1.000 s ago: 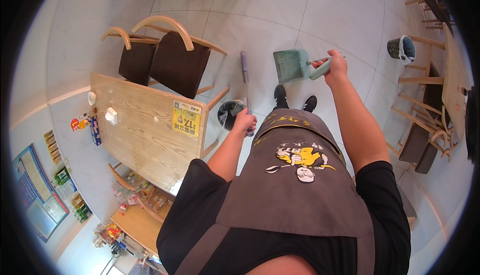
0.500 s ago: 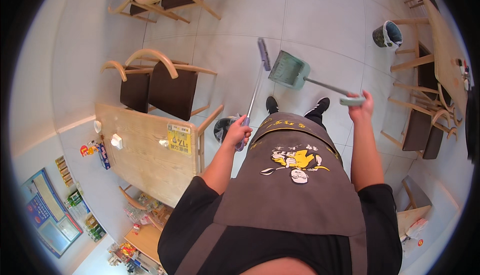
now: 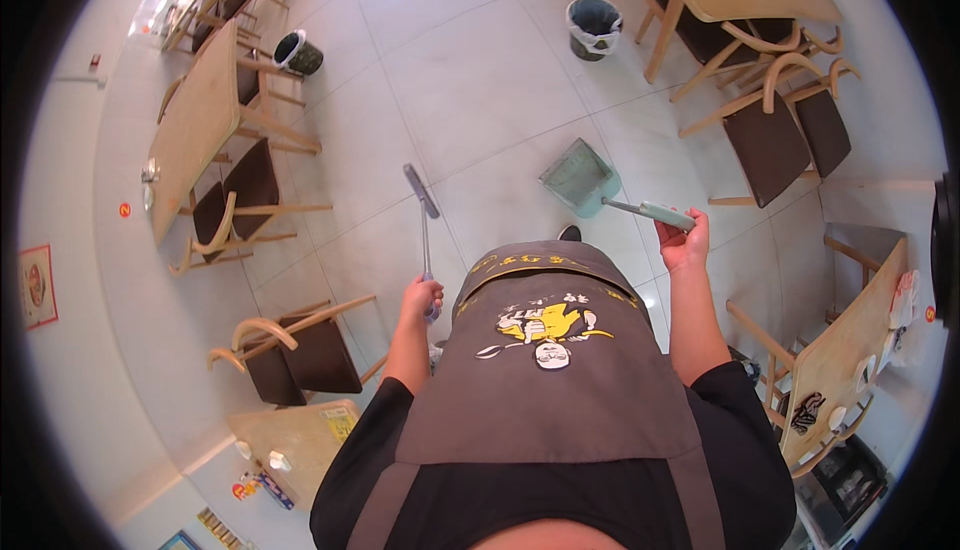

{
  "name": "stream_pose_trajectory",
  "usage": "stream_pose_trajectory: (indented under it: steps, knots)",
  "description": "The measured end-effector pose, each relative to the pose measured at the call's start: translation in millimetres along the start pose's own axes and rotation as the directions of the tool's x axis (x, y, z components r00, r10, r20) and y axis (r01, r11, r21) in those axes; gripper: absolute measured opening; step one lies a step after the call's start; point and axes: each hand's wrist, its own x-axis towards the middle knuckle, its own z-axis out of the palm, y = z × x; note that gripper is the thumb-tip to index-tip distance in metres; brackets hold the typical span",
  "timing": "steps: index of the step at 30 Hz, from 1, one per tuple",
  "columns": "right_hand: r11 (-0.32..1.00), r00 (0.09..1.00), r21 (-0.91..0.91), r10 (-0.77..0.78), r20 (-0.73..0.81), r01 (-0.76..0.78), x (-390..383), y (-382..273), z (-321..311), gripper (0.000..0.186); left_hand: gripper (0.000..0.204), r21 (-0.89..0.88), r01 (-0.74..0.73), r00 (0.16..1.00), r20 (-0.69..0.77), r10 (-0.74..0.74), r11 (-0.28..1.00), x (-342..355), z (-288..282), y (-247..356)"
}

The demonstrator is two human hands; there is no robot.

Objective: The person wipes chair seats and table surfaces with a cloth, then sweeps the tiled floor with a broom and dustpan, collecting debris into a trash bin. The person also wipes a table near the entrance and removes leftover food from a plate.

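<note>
My left hand (image 3: 421, 297) is closed around the purple grip of a broom (image 3: 426, 248). Its slim metal stick points away from me, with the narrow purple-grey head out over the tiles to the left. In my right hand (image 3: 683, 242) is the handle of a green dustpan (image 3: 583, 178), fingers wrapped about the grip. The pan lies ahead of my shoe with its open edge facing away and left. A wide gap separates broom head and pan. Whether either touches the floor I cannot tell.
Lined bins stand ahead, one (image 3: 594, 28) by the right table, another (image 3: 299, 53) on the left. Wooden tables (image 3: 200, 140) and brown-seated chairs (image 3: 325, 355) line both sides. A table (image 3: 850, 350) with a dark striped item is close on my right. Pale tiles (image 3: 470, 80) run between.
My view has turned right and moved along the aisle; the near left table has slid back and more tables show. The broom has swung left, away from the dustpan. Both hands keep their hold.
</note>
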Motion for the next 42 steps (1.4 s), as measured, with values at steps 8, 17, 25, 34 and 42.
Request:
stream_pose_trajectory:
  steps: [8, 17, 25, 34, 42]
  knots:
    - [0.979, 0.992, 0.171, -0.1, -0.081, 0.112, 68, -66, 5, 0.033, 0.03, 0.428, -0.186, 0.982, 0.117, 0.15, 0.884, 43, 137, 127]
    - [0.957, 0.973, 0.239, -0.12, -0.196, 0.166, 120, -94, 81, 0.021, 0.041, 0.717, -0.305, 0.952, 0.241, 0.187, 0.627, 152, 274, 326]
    - [0.939, 0.957, 0.278, -0.132, -0.257, 0.204, 175, -94, 169, 0.023, 0.026, 0.877, -0.289, 0.954, 0.23, 0.194, 0.383, 244, 382, 511]
    - [0.938, 0.938, 0.253, -0.151, -0.312, 0.235, 206, -88, 266, 0.023, 0.029, 0.971, -0.232, 0.965, 0.237, 0.108, -0.056, 320, 435, 600]
    - [0.938, 0.933, 0.257, -0.139, -0.331, 0.231, 226, -79, 309, 0.026, 0.043, 0.82, -0.354, 0.933, 0.346, -0.103, -0.449, 244, 391, 527]
